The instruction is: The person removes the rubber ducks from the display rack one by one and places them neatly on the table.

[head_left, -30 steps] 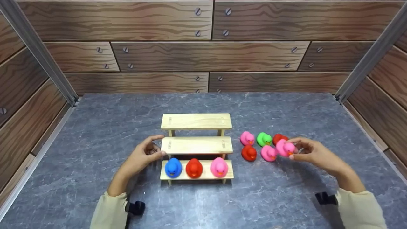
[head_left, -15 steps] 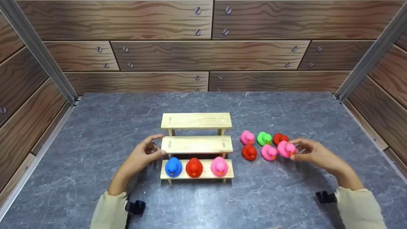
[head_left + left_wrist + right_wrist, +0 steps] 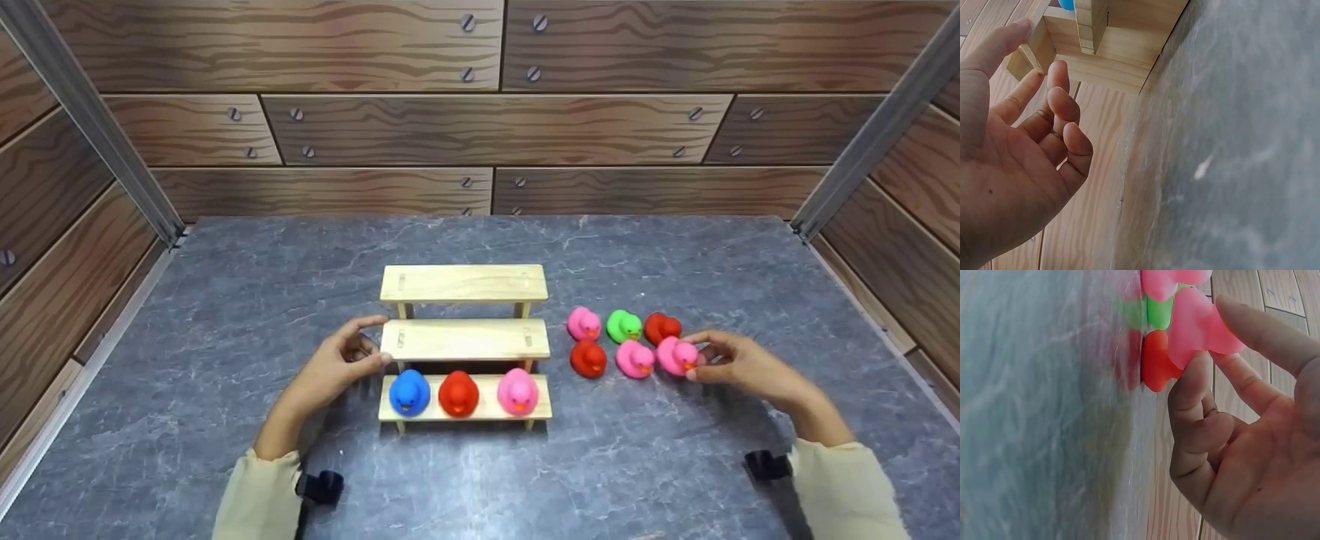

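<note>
My right hand [image 3: 739, 364] pinches a pink rubber duck [image 3: 676, 355] between thumb and fingertips. In the right wrist view this duck [image 3: 1193, 329] hangs a little off the tabletop, in front of a red duck [image 3: 1156, 360]. My left hand [image 3: 337, 360] holds the left end of the middle step of a three-step wooden stand [image 3: 465, 340], thumb at the front corner and index finger at the back one. The left wrist view shows the other fingers [image 3: 1061, 107] loosely curled beside the wood. On the lowest step sit a blue duck [image 3: 409, 393], a red duck [image 3: 458, 394] and a pink duck [image 3: 517, 391].
Right of the stand, more ducks sit in two rows: pink [image 3: 583, 324], green [image 3: 623, 327] and red [image 3: 662, 328] behind, red [image 3: 589, 358] and pink [image 3: 634, 359] in front. Wood-patterned walls [image 3: 495, 131] enclose the grey marbled table [image 3: 480, 480].
The pink duck in my right hand has moved slightly right and down, showing more of the red duck behind it. My left hand has stayed on the stand.
</note>
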Demonstrator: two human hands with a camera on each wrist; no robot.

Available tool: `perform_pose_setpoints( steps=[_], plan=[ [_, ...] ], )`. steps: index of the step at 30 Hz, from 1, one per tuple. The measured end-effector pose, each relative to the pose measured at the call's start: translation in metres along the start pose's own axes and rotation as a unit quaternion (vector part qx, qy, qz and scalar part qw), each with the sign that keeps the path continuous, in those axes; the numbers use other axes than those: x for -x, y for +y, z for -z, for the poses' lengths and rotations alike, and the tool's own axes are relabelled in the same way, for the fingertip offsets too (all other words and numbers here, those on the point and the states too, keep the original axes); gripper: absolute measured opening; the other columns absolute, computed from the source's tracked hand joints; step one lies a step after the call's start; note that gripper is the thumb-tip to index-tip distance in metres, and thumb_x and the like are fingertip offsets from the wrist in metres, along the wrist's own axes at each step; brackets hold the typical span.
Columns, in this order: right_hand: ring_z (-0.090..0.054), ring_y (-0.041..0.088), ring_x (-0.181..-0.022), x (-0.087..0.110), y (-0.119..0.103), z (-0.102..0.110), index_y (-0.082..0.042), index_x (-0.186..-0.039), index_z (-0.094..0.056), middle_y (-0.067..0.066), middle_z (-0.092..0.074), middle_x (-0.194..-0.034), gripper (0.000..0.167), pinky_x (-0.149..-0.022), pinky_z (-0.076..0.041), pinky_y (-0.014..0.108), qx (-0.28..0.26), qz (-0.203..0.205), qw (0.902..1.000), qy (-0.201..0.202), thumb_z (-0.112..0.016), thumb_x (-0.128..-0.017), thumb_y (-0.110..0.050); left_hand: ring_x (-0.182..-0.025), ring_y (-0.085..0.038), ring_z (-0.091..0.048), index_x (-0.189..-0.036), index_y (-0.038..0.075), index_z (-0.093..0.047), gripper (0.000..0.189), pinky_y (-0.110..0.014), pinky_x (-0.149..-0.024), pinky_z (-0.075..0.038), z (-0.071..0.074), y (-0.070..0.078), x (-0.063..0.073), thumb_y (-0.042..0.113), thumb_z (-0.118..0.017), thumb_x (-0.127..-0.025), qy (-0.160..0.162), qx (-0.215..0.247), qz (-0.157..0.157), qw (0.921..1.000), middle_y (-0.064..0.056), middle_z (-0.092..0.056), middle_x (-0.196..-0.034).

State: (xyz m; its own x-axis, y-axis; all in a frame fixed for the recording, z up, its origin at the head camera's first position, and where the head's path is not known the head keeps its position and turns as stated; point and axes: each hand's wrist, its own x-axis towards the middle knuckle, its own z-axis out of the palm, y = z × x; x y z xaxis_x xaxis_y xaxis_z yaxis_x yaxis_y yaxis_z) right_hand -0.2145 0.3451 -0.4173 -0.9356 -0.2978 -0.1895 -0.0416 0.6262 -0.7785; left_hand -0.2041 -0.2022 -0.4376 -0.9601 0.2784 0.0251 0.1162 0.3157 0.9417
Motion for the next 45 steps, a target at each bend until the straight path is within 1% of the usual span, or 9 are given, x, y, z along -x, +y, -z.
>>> perform_pose_setpoints(
  steps=[15, 20, 27, 34, 39, 45],
  plan=[
    [-0.052, 0.008, -0.073, -0.0014, 0.0066, -0.0005, 0.003, -0.129, -0.051, 0.006, -0.055, -0.09, 0.053, -0.062, -0.046, 0.025, -0.002, -0.02, 0.9997, -0.017, -0.072, -0.084, -0.015, -0.074, -0.011, -0.051, -0.141, 0.006, -0.045, 0.058, -0.023, -0.066, -0.043, -0.001, 0.0002, 0.0005, 0.018, -0.069, -0.09, 0.003, -0.009, 0.005, 0.9999, -0.006, -0.059, -0.09],
    [-0.052, 0.008, -0.071, -0.0015, 0.0068, -0.0012, 0.004, -0.13, -0.051, 0.006, -0.055, -0.088, 0.053, -0.061, -0.046, 0.025, 0.004, -0.024, 0.9996, -0.014, -0.071, -0.084, -0.014, -0.073, -0.01, -0.05, -0.141, 0.005, -0.045, 0.057, -0.022, -0.066, -0.042, -0.0009, -0.001, 0.0002, 0.017, -0.068, -0.09, 0.003, -0.01, -0.003, 0.9999, -0.006, -0.058, -0.089],
    [-0.052, 0.009, -0.07, -0.0019, 0.007, -0.0012, 0.003, -0.13, -0.051, 0.006, -0.055, -0.088, 0.054, -0.061, -0.047, 0.025, 0.004, -0.028, 0.9995, -0.011, -0.072, -0.084, -0.014, -0.073, -0.01, -0.051, -0.14, 0.005, -0.046, 0.057, -0.022, -0.066, -0.043, -0.0011, -0.0022, 0.0003, 0.016, -0.069, -0.089, 0.007, -0.008, -0.001, 0.9999, -0.005, -0.059, -0.088],
    [-0.051, 0.009, -0.071, -0.0012, 0.0069, 0.0001, 0.002, -0.13, -0.051, 0.006, -0.055, -0.091, 0.054, -0.061, -0.046, 0.025, 0.01, -0.035, 0.9992, -0.014, -0.072, -0.085, -0.018, -0.074, -0.01, -0.051, -0.14, 0.004, -0.045, 0.057, -0.022, -0.067, -0.043, -0.0006, -0.0008, 0.0008, 0.015, -0.068, -0.089, 0.005, -0.005, -0.006, 1.0, -0.005, -0.058, -0.089],
    [-0.052, 0.009, -0.071, -0.0013, 0.0057, 0.0007, 0.004, -0.131, -0.05, 0.007, -0.056, -0.091, 0.054, -0.061, -0.046, 0.025, 0.011, -0.036, 0.9992, -0.011, -0.071, -0.086, -0.019, -0.073, -0.01, -0.051, -0.139, 0.004, -0.046, 0.057, -0.022, -0.067, -0.043, -0.0003, 0.0001, 0.0004, 0.016, -0.069, -0.089, 0.007, -0.008, -0.003, 0.9999, -0.005, -0.059, -0.088],
    [-0.055, 0.012, -0.072, -0.0034, 0.0031, -0.0025, 0.006, -0.128, -0.051, 0.007, -0.056, -0.09, 0.051, -0.062, -0.048, 0.026, 0.025, -0.033, 0.9992, -0.003, -0.07, -0.087, -0.019, -0.074, -0.01, -0.052, -0.139, 0.004, -0.046, 0.057, -0.022, -0.067, -0.044, -0.0004, -0.0002, -0.0004, 0.016, -0.069, -0.089, 0.007, -0.006, -0.002, 1.0, -0.005, -0.059, -0.088]
  ],
)
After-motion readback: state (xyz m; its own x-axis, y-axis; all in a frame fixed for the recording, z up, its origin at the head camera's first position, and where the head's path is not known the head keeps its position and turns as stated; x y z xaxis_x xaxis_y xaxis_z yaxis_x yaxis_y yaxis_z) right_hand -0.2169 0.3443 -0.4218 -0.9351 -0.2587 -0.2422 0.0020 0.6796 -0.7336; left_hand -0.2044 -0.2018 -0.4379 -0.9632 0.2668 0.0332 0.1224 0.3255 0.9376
